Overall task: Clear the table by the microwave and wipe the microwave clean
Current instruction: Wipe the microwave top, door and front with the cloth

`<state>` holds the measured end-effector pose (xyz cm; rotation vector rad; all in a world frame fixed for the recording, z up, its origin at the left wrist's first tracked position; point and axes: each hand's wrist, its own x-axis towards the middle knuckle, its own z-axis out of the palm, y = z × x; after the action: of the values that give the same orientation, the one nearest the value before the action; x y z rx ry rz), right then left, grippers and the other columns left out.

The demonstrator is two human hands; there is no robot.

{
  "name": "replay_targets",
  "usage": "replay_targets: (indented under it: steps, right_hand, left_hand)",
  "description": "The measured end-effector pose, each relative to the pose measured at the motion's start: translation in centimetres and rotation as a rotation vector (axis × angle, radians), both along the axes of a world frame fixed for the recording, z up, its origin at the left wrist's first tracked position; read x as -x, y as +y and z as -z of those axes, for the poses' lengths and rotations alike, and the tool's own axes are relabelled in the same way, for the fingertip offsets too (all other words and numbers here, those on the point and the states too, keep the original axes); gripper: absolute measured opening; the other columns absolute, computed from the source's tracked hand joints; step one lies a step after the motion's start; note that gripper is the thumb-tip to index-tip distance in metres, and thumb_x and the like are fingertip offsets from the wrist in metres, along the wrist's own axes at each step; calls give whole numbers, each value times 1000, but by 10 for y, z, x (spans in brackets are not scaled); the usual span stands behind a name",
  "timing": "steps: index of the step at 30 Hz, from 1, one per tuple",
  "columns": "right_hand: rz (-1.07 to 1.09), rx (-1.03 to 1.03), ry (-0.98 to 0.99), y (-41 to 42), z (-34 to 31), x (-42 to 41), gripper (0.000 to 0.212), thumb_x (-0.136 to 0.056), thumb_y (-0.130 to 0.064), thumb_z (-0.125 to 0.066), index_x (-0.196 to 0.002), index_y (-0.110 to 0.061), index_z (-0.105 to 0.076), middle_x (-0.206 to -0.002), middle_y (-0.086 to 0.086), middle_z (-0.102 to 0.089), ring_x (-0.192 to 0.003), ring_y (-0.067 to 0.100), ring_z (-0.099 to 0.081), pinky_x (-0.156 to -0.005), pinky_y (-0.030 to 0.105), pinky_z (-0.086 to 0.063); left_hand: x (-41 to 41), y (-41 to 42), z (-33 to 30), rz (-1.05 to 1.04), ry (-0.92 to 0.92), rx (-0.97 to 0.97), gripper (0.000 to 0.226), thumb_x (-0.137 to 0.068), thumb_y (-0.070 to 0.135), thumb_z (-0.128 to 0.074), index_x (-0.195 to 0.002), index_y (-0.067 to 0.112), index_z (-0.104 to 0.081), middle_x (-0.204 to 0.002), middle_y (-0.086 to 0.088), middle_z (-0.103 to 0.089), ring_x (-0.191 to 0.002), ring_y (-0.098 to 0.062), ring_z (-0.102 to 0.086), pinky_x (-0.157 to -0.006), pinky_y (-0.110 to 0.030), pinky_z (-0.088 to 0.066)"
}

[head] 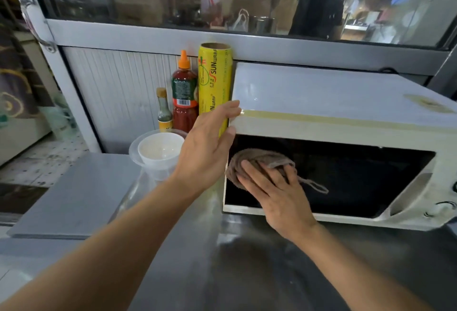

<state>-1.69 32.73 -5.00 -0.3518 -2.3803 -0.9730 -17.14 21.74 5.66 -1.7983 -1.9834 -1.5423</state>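
Your right hand [273,194] presses a bunched brown cloth [257,162] against the white microwave's [346,103] dark glass door, fingers flat; your left hand [210,142], fingers straight, braces its corner.

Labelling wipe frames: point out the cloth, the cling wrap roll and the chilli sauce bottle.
brown cloth [249,160]: head view, bunched top.
yellow cling wrap roll [214,76]: head view, printed side.
chilli sauce bottle [184,88]: head view, green label.

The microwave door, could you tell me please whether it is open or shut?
Shut. The microwave door lies flush in the front frame, and the right hand presses a cloth flat against its dark glass.
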Motion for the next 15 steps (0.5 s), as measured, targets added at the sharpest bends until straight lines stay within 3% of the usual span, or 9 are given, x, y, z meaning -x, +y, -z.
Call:
replay_targets:
  steps: [3, 7, 10, 13, 15]
  right_hand:
    - [-24, 21, -181, 1, 35, -19, 68, -78, -14, -31, -145, -23, -24, -159, -4, 8, -126, 21, -36, -106, 44, -18]
    - [11, 40, -289, 5, 41, -37, 68, -77, -11, -26, -145, -21, -24, -159, -6, -3, -130, 16, -31, -113, 39, -2]
    - [22, -4, -239, 11, 14, -41, 74, -77, -12, -26, -150, -21, -12, -159, -5, 12, -141, 17, -13, -116, 42, 2]
    - [15, 10, -93, 15, -28, -42, 73, -75, -9, -27, -147, -23, -23, -158, -7, 9, -138, 18, -23, -116, 45, -1]
    - [16, -19, -31, 16, -46, -43, 70, -78, -8, -28, -146, -25, -24, -159, -7, 3, -142, 17, -15, -116, 45, 0]
  left_hand:
    - [-2, 2, 4, -7, -10, -20, 37, -92, 20, -45, -129, 20, -48, -129, 24, -45, -126, -4, -42, -104, -23, -34]
    - [-5, 3, 4, -30, -11, -19, 36, -95, 17, -50, -130, 22, -46, -126, 27, -43, -123, -5, -43, -103, -29, -39]
    - [-5, 3, 3, -50, 27, -20, 38, -94, 13, -52, -131, 21, -46, -125, 26, -44, -122, -9, -46, -100, -33, -43]
    - [-8, 3, 1, -69, 24, -18, 39, -93, 10, -52, -131, 20, -46, -125, 25, -44, -121, -10, -47, -100, -35, -44]
    - [-11, 3, 0, -88, 3, -15, 39, -94, 10, -51, -131, 20, -46, -124, 24, -44, -121, -10, -46, -100, -36, -43]
